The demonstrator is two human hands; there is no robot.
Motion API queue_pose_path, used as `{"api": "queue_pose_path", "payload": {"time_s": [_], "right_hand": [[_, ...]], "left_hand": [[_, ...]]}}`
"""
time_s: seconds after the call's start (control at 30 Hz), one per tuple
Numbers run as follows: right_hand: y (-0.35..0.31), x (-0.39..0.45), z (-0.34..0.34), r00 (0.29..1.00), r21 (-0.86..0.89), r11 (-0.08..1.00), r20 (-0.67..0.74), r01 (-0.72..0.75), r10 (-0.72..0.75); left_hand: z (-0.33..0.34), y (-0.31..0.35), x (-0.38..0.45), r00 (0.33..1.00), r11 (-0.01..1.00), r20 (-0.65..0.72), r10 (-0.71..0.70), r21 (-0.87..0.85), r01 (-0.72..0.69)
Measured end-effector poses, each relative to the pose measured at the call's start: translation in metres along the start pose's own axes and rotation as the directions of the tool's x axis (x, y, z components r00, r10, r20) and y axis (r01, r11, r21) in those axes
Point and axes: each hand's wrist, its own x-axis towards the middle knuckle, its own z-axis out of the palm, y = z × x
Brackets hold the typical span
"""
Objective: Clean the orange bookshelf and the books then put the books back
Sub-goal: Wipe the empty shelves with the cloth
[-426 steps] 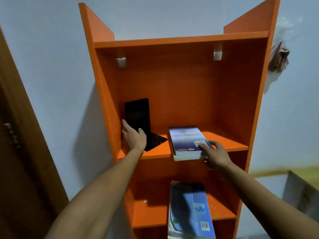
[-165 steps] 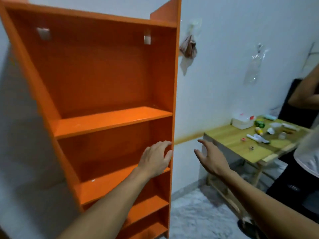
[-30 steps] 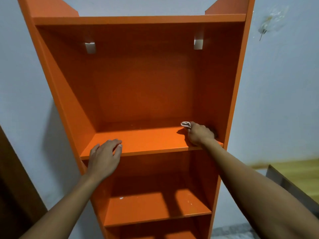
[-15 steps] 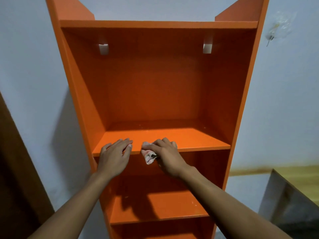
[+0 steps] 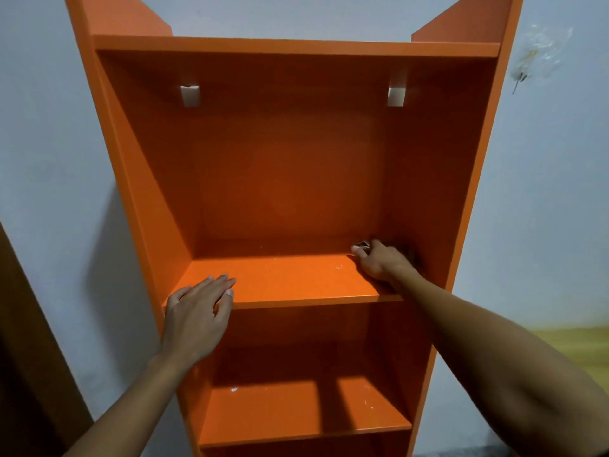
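Note:
The orange bookshelf (image 5: 290, 179) stands against a pale wall, and no books are in view. My left hand (image 5: 197, 313) rests flat with straight fingers on the front left edge of the upper shelf board (image 5: 290, 282). My right hand (image 5: 382, 262) is at the back right corner of that board, fingers curled round a small crumpled cloth (image 5: 362, 244) pressed on the surface. Only a tip of the cloth shows past my fingers. White specks lie on the upper board and on the lower shelf (image 5: 296, 410).
Two white brackets (image 5: 190, 95) sit high on the back panel. A clear plastic hook (image 5: 530, 57) hangs on the wall to the right. A dark wooden door edge (image 5: 23, 341) is at the left, and a wooden table (image 5: 566, 347) at the lower right.
My right hand has carried the cloth from the front middle of the upper board to the back right corner. My left hand has stayed on the front left edge.

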Motion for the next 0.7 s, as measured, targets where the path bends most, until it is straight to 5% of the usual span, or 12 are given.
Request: {"api": "queue_pose_path", "payload": {"time_s": [0.23,0.4,0.53,0.7], "right_hand": [[-0.04,-0.006,0.009,0.998,-0.202,0.979,0.057,0.04,-0.029],[-0.076,-0.047,0.032,0.939,-0.163,0.927,0.13,0.338,-0.319],[-0.09,-0.09,0.055,0.812,-0.133,0.802,0.148,0.582,-0.565],[-0.098,-0.136,0.068,0.502,0.062,0.509,0.105,0.858,-0.859]], "left_hand": [[0.001,0.003,0.0,1.0,1.0,-0.01,-0.007,0.018,0.007],[-0.004,0.006,-0.002,1.0,1.0,0.007,0.002,-0.01,-0.002],[-0.007,0.002,-0.003,0.998,0.998,0.01,-0.055,-0.007,0.055],[-0.01,-0.001,-0.01,0.998,0.996,0.003,-0.06,0.065,0.06]]}}
